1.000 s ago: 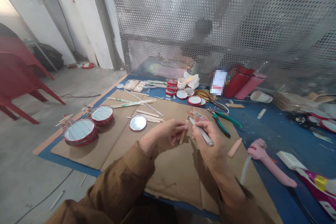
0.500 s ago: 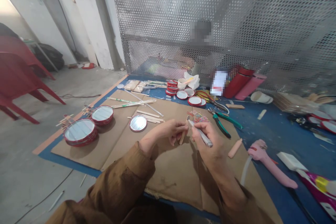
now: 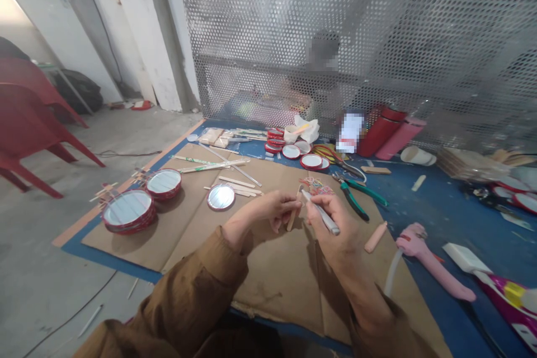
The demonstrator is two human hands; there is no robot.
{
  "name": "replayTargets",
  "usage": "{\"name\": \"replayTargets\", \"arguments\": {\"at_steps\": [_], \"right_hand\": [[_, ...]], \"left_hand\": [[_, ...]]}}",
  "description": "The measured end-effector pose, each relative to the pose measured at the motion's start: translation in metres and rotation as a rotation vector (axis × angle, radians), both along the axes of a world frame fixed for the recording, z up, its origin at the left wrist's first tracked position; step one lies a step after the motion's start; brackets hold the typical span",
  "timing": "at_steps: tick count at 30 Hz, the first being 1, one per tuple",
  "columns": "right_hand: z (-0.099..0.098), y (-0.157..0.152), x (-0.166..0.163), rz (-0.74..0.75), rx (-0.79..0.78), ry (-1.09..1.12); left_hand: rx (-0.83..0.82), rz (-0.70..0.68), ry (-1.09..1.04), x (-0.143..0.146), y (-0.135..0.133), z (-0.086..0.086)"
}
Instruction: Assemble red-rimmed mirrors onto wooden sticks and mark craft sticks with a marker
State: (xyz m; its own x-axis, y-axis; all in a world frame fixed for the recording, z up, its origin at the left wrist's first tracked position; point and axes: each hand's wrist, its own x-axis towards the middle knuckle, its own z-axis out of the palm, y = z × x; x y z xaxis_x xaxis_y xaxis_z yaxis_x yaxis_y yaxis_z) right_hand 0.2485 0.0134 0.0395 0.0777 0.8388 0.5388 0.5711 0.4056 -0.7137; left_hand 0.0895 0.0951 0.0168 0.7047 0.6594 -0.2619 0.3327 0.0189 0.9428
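Wooden and pale, the craft stick (image 3: 292,217) sits pinched nearly upright in the left hand (image 3: 271,211) over the cardboard (image 3: 268,285). The right hand (image 3: 338,229) grips a white pen-like tool (image 3: 322,216), its tip at the stick's top. Bracing the two hands together should steady the tip.

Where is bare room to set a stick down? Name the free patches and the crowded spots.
Free: cardboard between the stacked mirrors and left sleeve; near cardboard right of that sleeve; blue mat between pliers and glue gun. Crowded: the far edge, with red-rimmed lids and bottles.
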Motion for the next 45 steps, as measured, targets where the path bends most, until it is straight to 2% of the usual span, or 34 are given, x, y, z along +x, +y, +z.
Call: {"name": "replayTargets", "arguments": {"at_steps": [17, 23, 26, 41, 45], "right_hand": [[0.001, -0.001, -0.001, 0.018, -0.005, -0.022], [-0.003, 0.000, 0.001, -0.042, 0.025, -0.001], [-0.003, 0.000, 0.000, -0.013, -0.012, -0.011], [0.001, -0.001, 0.000, -0.026, -0.023, -0.003], [0.002, -0.001, 0.000, -0.009, -0.027, -0.001]], "left_hand": [[0.019, 0.003, 0.008, -0.001, -0.001, 0.000], [0.007, 0.012, 0.025, 0.000, -0.003, 0.005], [0.009, 0.019, 0.026, 0.000, -0.004, 0.007], [0.011, 0.007, 0.005, -0.001, 0.001, -0.003], [0.005, 0.018, 0.003, -0.001, 0.000, -0.002]]}}
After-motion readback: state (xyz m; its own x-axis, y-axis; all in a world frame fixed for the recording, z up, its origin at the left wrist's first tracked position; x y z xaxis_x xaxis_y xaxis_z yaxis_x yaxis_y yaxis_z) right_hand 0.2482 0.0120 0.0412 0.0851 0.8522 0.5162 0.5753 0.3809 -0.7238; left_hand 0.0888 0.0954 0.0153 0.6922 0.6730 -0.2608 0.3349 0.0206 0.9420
